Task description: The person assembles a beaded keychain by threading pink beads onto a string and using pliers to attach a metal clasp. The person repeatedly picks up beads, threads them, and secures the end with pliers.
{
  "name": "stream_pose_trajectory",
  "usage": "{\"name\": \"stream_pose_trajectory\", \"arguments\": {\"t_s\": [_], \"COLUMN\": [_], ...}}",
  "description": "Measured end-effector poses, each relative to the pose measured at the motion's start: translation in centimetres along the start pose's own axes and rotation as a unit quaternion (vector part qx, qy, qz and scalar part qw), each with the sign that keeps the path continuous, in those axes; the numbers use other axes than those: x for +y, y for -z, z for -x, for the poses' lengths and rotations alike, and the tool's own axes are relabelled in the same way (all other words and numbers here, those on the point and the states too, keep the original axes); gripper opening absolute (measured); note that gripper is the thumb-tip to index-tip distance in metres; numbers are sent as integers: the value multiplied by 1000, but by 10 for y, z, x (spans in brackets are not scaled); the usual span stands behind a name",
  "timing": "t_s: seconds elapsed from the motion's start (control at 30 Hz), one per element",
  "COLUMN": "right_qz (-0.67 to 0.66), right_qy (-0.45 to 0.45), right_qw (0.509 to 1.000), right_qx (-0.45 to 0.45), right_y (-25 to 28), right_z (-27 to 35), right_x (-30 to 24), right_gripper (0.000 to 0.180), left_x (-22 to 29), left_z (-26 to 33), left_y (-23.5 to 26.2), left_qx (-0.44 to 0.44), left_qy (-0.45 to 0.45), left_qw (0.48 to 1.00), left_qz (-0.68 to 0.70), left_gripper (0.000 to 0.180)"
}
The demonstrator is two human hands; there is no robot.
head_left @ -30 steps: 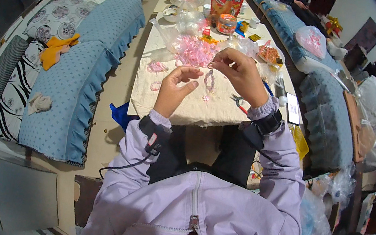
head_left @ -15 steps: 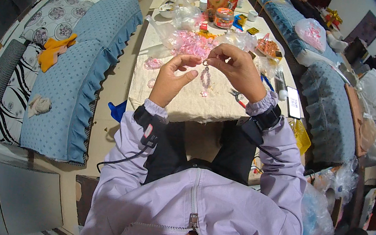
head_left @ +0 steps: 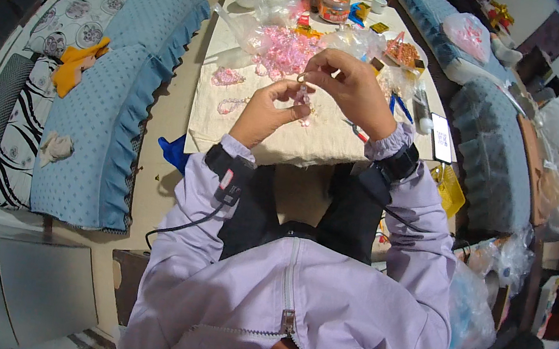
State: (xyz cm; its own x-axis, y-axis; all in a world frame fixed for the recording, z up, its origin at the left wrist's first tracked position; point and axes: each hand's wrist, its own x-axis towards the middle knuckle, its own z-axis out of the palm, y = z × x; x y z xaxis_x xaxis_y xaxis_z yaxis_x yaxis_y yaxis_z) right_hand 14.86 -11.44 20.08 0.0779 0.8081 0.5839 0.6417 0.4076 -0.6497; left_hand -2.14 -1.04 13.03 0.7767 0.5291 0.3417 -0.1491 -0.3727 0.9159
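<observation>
I judge I'm mid-assembly on a small pink bead charm (head_left: pixel 303 96), held above the tabletop (head_left: pixel 312 143) between both hands. My left hand (head_left: pixel 265 107) pinches its lower end, grip pressed together; my right hand (head_left: pixel 350 88) pinches the top ring. Next calls for fine, steady fingertip alignment.

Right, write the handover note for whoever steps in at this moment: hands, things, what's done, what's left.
Left hand: raised over the table, fingertips pinching the lower end of a small pink beaded piece.
Right hand: pinching its top, by a small ring.
Loose pink beads lie in a heap behind the hands; two finished-looking pink pieces lie left on the cloth; blue-handled pliers lie right.
Done: those two.
Left: the piece in hand.
</observation>
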Motion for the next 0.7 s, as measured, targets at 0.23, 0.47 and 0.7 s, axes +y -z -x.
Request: {"name": "stream_pose_trajectory", "arguments": {"t_s": [0.23, 0.47, 0.7], "right_qz": [-8, -69, -112], "right_qy": [-22, -84, -99], "right_qw": [1000, 994, 988], "right_qx": [-3, 15, 48], "right_y": [-7, -14, -25], "right_z": [5, 12, 18], "right_x": [-1, -9, -5], "right_gripper": [12, 16, 16], "left_x": [-7, 12, 26], "left_z": [9, 17, 24], "left_y": [-12, -18, -21], "left_qx": [35, 59, 150], "left_qy": [77, 74, 17], "left_qw": [972, 978, 986], "left_qz": [218, 185, 65], "left_gripper": [26, 28, 27]}}
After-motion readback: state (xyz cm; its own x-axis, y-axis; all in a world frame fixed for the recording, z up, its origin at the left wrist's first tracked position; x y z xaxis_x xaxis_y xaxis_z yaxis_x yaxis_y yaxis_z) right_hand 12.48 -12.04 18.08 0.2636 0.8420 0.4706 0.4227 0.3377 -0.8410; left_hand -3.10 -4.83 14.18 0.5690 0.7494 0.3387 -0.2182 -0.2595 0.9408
